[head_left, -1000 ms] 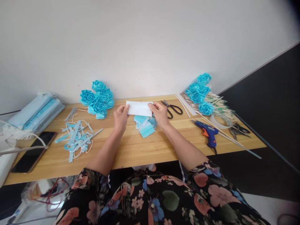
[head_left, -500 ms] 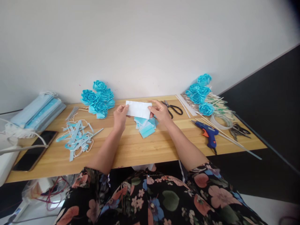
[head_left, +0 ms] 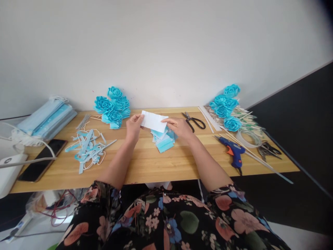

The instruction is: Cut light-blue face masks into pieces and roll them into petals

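A white rectangular piece of mask fabric (head_left: pixel 154 121) is held up over the middle of the wooden table (head_left: pixel 161 163). My left hand (head_left: pixel 134 127) pinches its left end. My right hand (head_left: pixel 179 127) pinches its right edge from below. Under both hands lies a small pile of cut blue fabric pieces (head_left: pixel 163 141).
Blue fabric roses (head_left: pixel 112 106) lie at the back left, more roses on sticks (head_left: pixel 225 105) at the back right. Black scissors (head_left: pixel 194 121), a blue glue gun (head_left: pixel 233 152), blue strip scraps (head_left: pixel 87 150), a phone (head_left: pixel 41 160) and stacked face masks (head_left: pixel 47 117) surround them.
The white piece has tilted slightly, its right end lower. My right hand shifted its grip along the right edge. The view moved a little to the left.
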Demonstrator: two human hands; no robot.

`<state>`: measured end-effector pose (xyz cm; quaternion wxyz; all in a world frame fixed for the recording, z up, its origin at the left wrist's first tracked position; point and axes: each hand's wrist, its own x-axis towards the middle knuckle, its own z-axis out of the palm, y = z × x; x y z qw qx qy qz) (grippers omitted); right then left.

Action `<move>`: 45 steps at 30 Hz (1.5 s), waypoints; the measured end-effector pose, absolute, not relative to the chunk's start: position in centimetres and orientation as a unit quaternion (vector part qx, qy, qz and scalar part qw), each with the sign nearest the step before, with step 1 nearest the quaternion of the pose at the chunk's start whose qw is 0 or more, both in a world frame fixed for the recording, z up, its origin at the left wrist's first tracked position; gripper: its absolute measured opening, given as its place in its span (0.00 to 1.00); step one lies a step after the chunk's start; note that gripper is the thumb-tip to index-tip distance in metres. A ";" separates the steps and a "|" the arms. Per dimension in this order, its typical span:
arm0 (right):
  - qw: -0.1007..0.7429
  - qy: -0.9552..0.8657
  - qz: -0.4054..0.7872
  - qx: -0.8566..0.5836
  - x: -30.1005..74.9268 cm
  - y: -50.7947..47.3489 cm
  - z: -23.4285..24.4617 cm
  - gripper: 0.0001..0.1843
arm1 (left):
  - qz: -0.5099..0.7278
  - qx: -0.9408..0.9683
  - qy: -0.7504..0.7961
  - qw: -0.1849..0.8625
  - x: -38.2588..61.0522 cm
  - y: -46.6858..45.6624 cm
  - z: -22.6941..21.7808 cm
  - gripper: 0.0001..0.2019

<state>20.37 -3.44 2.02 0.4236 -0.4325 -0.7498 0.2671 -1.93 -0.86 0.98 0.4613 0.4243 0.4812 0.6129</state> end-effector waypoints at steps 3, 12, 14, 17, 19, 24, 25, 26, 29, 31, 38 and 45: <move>0.407 -0.794 0.184 -0.412 20.5 -3.1 2.0 0.11 | 0.608 0.444 0.500 0.428 -1.8 -0.9 0.9 0.11; 0.371 -0.865 0.060 -0.332 19.1 -3.6 2.0 0.09 | 0.547 0.567 0.509 0.347 -1.5 -1.3 0.6 0.08; 0.347 -0.879 0.063 -0.319 18.6 -3.9 2.0 0.09 | 0.528 0.592 0.508 0.335 -1.1 -1.7 0.6 0.08; 0.327 -0.883 0.049 -0.334 18.2 -4.2 1.9 0.10 | 0.499 0.626 0.501 0.329 -0.6 -2.3 0.9 0.08; 0.331 -0.873 0.028 -0.359 18.3 -4.3 1.9 0.12 | 0.485 0.639 0.490 0.340 -0.3 -2.7 1.1 0.10; 0.372 -0.828 0.015 -0.419 18.5 -4.2 2.0 0.13 | 0.472 0.641 0.455 0.400 -0.1 -3.1 1.4 0.13; 0.383 -0.820 0.020 -0.424 18.5 -4.2 2.0 0.14 | 0.471 0.640 0.450 0.408 0.0 -3.2 1.4 0.14; 0.391 -0.815 0.024 -0.427 18.5 -4.2 2.0 0.15 | 0.470 0.638 0.446 0.416 0.0 -3.2 1.3 0.14; 0.391 -0.809 0.032 -0.438 18.5 -4.1 2.0 0.17 | 0.468 0.636 0.433 0.434 0.2 -3.3 1.2 0.15; 0.384 -0.808 0.039 -0.446 18.5 -4.1 2.0 0.19 | 0.466 0.637 0.426 0.442 0.3 -3.3 1.1 0.15; 0.373 -0.815 0.025 -0.442 18.5 -4.3 2.2 0.23 | 0.463 0.639 0.419 0.449 0.5 -3.5 1.3 0.17; 0.383 -0.807 0.035 -0.447 18.5 -4.4 2.3 0.24 | 0.488 0.620 0.427 0.442 0.4 -3.3 1.0 0.15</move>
